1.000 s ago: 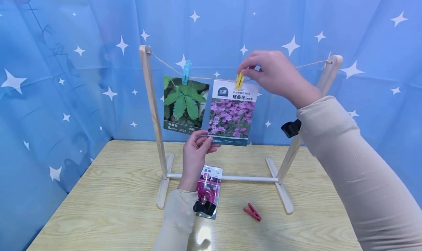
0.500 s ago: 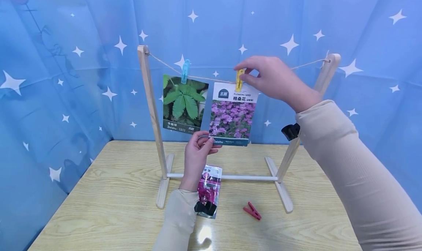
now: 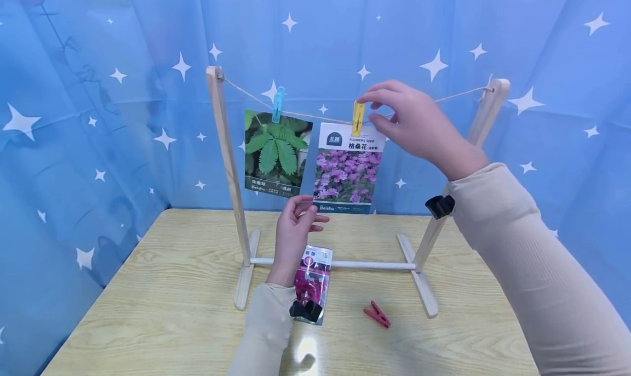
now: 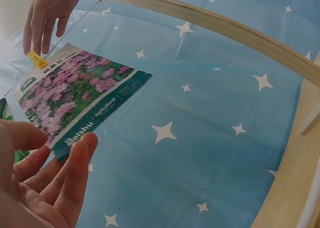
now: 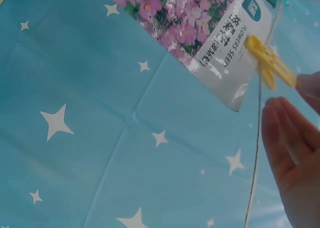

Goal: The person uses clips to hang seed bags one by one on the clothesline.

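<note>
A flower seed packet (image 3: pixel 347 173) with pink blossoms hangs from the string under a yellow clothespin (image 3: pixel 358 118). My right hand (image 3: pixel 419 121) is at that clothespin, its index fingertip at the top and the thumb apart from it. Down at the packet's lower left corner is my left hand (image 3: pixel 294 233), fingers loosely bent and spread; the left wrist view shows the thumb (image 4: pixel 30 135) beside the packet's edge. To the left, a green-leaf seed packet (image 3: pixel 276 154) hangs from a blue clothespin (image 3: pixel 278 104).
The string (image 3: pixel 246 95) runs between two wooden posts (image 3: pixel 229 167) of a stand. On the table (image 3: pixel 162 288) lie another seed packet (image 3: pixel 315 277), partly hidden by my left arm, and a red clothespin (image 3: pixel 377 314). A starry blue curtain (image 3: pixel 148 36) hangs behind.
My right thumb has come away from the yellow clothespin, which stays on the string with the packet. My left thumb no longer overlaps the packet's corner.
</note>
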{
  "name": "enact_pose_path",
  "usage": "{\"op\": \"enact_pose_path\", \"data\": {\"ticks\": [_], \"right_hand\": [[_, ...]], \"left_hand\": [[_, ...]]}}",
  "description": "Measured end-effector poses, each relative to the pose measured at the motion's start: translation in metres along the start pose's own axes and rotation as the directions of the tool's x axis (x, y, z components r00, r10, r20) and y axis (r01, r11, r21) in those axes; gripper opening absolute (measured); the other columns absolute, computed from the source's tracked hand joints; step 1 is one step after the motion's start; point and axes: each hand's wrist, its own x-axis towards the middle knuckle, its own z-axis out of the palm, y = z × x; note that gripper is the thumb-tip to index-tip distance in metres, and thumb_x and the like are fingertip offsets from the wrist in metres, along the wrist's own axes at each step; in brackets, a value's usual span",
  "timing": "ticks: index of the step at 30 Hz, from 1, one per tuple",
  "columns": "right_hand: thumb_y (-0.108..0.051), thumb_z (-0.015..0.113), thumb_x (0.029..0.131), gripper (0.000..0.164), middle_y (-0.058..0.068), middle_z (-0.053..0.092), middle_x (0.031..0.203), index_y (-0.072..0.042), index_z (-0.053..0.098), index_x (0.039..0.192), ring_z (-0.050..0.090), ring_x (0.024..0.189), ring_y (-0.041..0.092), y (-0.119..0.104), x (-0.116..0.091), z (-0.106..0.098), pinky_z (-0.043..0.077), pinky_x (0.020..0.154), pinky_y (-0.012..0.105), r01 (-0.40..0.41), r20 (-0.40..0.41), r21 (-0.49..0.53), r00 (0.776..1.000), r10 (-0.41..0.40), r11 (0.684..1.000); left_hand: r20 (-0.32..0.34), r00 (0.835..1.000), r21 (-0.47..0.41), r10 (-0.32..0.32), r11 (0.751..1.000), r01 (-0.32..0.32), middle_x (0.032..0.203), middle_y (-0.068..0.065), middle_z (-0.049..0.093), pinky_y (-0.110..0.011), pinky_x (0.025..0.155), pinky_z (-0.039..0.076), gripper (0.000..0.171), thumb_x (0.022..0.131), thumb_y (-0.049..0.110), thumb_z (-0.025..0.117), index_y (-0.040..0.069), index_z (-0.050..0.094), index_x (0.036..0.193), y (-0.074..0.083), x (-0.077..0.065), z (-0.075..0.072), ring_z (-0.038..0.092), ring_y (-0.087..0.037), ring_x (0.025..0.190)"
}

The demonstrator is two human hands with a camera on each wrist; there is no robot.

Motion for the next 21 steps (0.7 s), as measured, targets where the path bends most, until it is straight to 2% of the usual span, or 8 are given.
{"op": "enact_pose_path", "data": {"ticks": [5, 9, 15, 21], "right_hand": [[-0.01, 0.053, 0.089, 0.032, 0.0, 0.049, 0.122, -0.014, 0.055, 0.121, 0.05, 0.102, 0.015, 0.004, -0.01, 0.002, 0.046, 0.072, 0.032, 0.025, -0.055, 0.047, 0.998, -0.023, 0.999], [-0.008, 0.055, 0.087, 0.031, 0.0, 0.051, 0.121, -0.012, 0.057, 0.118, 0.051, 0.102, 0.015, 0.007, -0.019, 0.004, 0.046, 0.071, 0.031, 0.062, -0.125, 0.079, 0.991, -0.052, 0.995], [-0.003, 0.058, 0.085, 0.028, -0.002, 0.056, 0.116, -0.011, 0.062, 0.112, 0.054, 0.097, 0.013, 0.009, -0.039, 0.011, 0.044, 0.069, 0.021, 0.107, -0.23, 0.113, 0.97, -0.079, 0.988], [-0.003, 0.06, 0.084, 0.026, -0.002, 0.062, 0.104, -0.012, 0.064, 0.109, 0.055, 0.085, 0.007, 0.013, -0.062, 0.02, 0.042, 0.069, 0.013, 0.103, -0.237, 0.135, 0.969, -0.069, 0.985]], "left_hand": [[-0.009, 1.0, 0.008, -0.017, 1.0, 0.017, 0.106, -0.011, 0.055, -0.038, 0.067, 0.052, 0.032, 0.089, 0.021, 0.055, 0.007, 0.046, 0.117, -0.002, -0.003, 0.0, 0.063, -0.025, 0.083], [-0.019, 0.999, 0.038, -0.029, 0.999, 0.03, 0.109, -0.008, 0.054, -0.037, 0.067, 0.052, 0.034, 0.089, 0.024, 0.055, 0.008, 0.045, 0.117, -0.004, -0.005, -0.003, 0.063, -0.023, 0.085], [-0.048, 0.998, 0.105, -0.042, 0.993, 0.047, 0.114, -0.004, 0.054, -0.037, 0.065, 0.052, 0.041, 0.089, 0.027, 0.055, 0.012, 0.04, 0.123, -0.005, -0.007, -0.009, 0.061, -0.02, 0.086], [-0.049, 0.997, 0.162, -0.055, 0.985, 0.063, 0.111, -0.004, 0.055, -0.036, 0.064, 0.051, 0.045, 0.089, 0.028, 0.054, 0.013, 0.037, 0.128, -0.004, -0.007, -0.014, 0.062, -0.02, 0.083]]}}
